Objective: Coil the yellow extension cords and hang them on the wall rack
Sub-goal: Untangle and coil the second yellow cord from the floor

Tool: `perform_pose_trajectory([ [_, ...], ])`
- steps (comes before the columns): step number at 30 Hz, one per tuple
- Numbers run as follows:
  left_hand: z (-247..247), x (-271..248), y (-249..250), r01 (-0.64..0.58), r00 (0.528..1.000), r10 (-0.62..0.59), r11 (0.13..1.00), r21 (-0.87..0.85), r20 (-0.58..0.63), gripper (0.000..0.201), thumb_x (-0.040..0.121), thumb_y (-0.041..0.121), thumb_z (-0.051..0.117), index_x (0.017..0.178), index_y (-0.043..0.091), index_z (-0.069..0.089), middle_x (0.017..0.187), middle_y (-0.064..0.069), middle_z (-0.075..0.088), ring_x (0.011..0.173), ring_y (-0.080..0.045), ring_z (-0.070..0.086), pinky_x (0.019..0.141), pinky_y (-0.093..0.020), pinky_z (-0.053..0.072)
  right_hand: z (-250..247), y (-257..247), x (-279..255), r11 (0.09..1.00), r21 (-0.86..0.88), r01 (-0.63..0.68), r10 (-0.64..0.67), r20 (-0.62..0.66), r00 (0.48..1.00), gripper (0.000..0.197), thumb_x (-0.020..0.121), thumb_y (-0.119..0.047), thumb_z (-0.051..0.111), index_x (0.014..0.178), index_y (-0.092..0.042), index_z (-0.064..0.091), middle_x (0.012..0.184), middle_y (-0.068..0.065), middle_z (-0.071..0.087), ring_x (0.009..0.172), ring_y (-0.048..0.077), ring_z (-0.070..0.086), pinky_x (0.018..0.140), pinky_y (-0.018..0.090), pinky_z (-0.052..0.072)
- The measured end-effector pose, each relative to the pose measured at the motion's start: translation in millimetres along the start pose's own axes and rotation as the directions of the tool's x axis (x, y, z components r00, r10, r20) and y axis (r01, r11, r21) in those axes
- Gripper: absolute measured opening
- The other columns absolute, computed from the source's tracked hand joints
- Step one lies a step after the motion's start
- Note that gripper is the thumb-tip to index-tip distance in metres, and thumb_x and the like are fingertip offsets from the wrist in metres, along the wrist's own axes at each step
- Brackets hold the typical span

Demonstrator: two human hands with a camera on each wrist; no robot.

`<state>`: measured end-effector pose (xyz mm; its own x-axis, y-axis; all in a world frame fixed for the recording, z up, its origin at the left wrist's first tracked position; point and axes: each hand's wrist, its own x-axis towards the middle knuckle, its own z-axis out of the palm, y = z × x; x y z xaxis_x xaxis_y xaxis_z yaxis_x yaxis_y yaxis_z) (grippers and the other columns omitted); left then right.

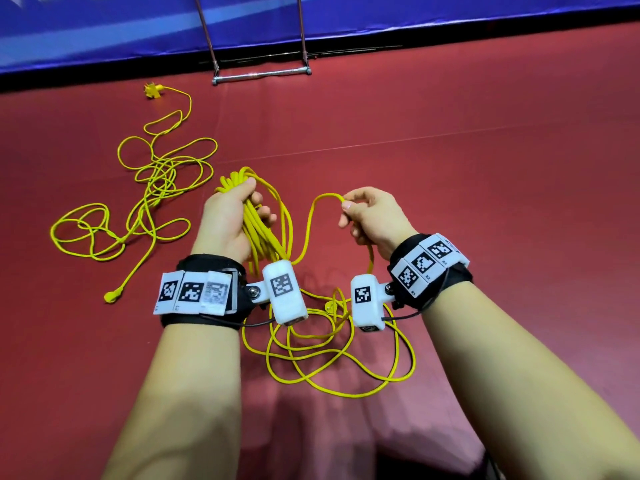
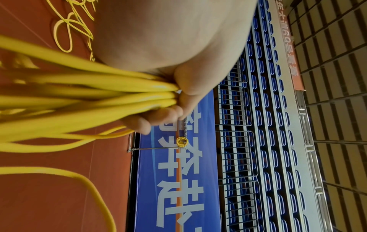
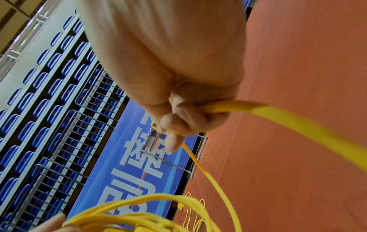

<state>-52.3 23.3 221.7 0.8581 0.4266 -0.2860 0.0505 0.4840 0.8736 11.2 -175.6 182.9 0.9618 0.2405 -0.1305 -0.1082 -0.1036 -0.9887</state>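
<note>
Gathering loops, the left hand (image 1: 231,216) is gripping a coil (image 1: 263,233) in its fist, palm turned inward, so the finished turns are hanging together and staying sorted. Beside it, the right hand (image 1: 372,216) is pinching the cord (image 1: 313,220) between thumb and fingers, wrist cocked up, arching a fresh loop toward the coil. Slack (image 1: 332,355) is lying in loose rings on the floor (image 1: 485,188) below the wrists, feeding that loop. Farther left, a second cord (image 1: 152,188) is sprawling tangled. Beyond, the rack (image 1: 261,75) is standing against the blue wall, already bearing one small coil (image 2: 182,141).

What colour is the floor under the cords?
Dark red floor, clearest in the head view.
</note>
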Motion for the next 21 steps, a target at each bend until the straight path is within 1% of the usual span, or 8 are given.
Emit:
perform_pose_trajectory([
  [2,4,-3,-3,0.023,0.999,-0.024,1.000,0.005,0.030,0.021,0.099,0.018,0.052,0.078,0.016,0.050,0.054,0.004,0.043,0.039,-0.012,0.040,0.048,-0.025,0.043,2,1,0,1.000,0.029,-0.004,0.005,-0.038,0.999,0.008,0.096,-0.007,0.053,0.088,-0.009,0.056,0.067,0.007,0.064,0.040,0.012,0.040,0.039,0.017,0.030],
  [5,11,-8,-9,0.033,0.997,-0.037,0.998,0.054,0.067,0.017,0.096,0.015,0.054,0.079,0.016,0.052,0.052,0.003,0.040,0.037,-0.012,0.035,0.047,-0.023,0.037,6,2,1,0.992,0.119,-0.041,0.046,-0.042,0.998,0.015,0.095,-0.005,0.054,0.081,-0.010,0.055,0.068,0.008,0.064,0.044,0.011,0.039,0.040,0.017,0.028],
  [9,20,-11,-17,0.039,0.993,-0.053,0.990,0.137,0.102,0.016,0.094,0.015,0.057,0.078,0.016,0.053,0.052,0.003,0.040,0.036,-0.012,0.034,0.046,-0.023,0.037,9,-6,-1,0.927,0.347,-0.140,0.118,0.084,0.989,0.025,0.086,0.016,0.045,0.092,-0.004,0.058,0.081,0.015,0.063,0.051,0.012,0.046,0.047,0.021,0.032],
  [11,24,-11,-21,0.044,0.992,-0.061,0.987,0.156,0.106,0.016,0.094,0.015,0.057,0.079,0.015,0.053,0.052,0.003,0.040,0.036,-0.012,0.034,0.045,-0.022,0.038,8,-11,-1,0.883,0.432,-0.181,0.117,0.172,0.978,0.032,0.087,0.018,0.041,0.104,-0.003,0.058,0.089,0.012,0.066,0.054,0.012,0.051,0.050,0.022,0.037],
  [14,28,-12,-27,0.049,0.991,-0.070,0.984,0.171,0.118,0.017,0.095,0.014,0.056,0.079,0.014,0.052,0.051,0.002,0.042,0.036,-0.013,0.036,0.046,-0.023,0.039,7,-14,-2,0.870,0.442,-0.219,0.123,0.236,0.964,0.034,0.094,0.009,0.046,0.126,0.001,0.049,0.096,0.006,0.070,0.060,0.014,0.060,0.050,0.022,0.044],
  [16,29,-13,-30,0.058,0.989,-0.084,0.979,0.197,0.125,0.019,0.096,0.014,0.056,0.078,0.013,0.052,0.052,0.001,0.043,0.037,-0.013,0.037,0.046,-0.023,0.039,9,-15,-3,0.875,0.438,-0.204,0.114,0.222,0.968,0.028,0.096,0.006,0.049,0.123,0.004,0.047,0.094,0.010,0.070,0.058,0.013,0.061,0.047,0.020,0.044],
  [18,30,-13,-32,0.072,0.986,-0.104,0.971,0.226,0.130,0.020,0.096,0.015,0.056,0.076,0.013,0.053,0.053,0.001,0.044,0.038,-0.013,0.038,0.047,-0.023,0.040,13,-16,-4,0.878,0.439,-0.191,0.105,0.212,0.972,0.018,0.096,0.005,0.049,0.114,0.002,0.050,0.091,0.016,0.067,0.058,0.012,0.060,0.048,0.019,0.045],
  [21,32,-13,-34,0.117,0.978,-0.152,0.968,0.222,0.144,0.024,0.097,0.017,0.053,0.073,0.011,0.054,0.054,0.000,0.046,0.040,-0.014,0.040,0.049,-0.025,0.041,14,-20,-7,0.883,0.408,-0.232,0.126,0.271,0.954,0.025,0.093,0.007,0.052,0.117,0.002,0.056,0.089,0.016,0.065,0.067,0.017,0.061,0.057,0.023,0.053],
])
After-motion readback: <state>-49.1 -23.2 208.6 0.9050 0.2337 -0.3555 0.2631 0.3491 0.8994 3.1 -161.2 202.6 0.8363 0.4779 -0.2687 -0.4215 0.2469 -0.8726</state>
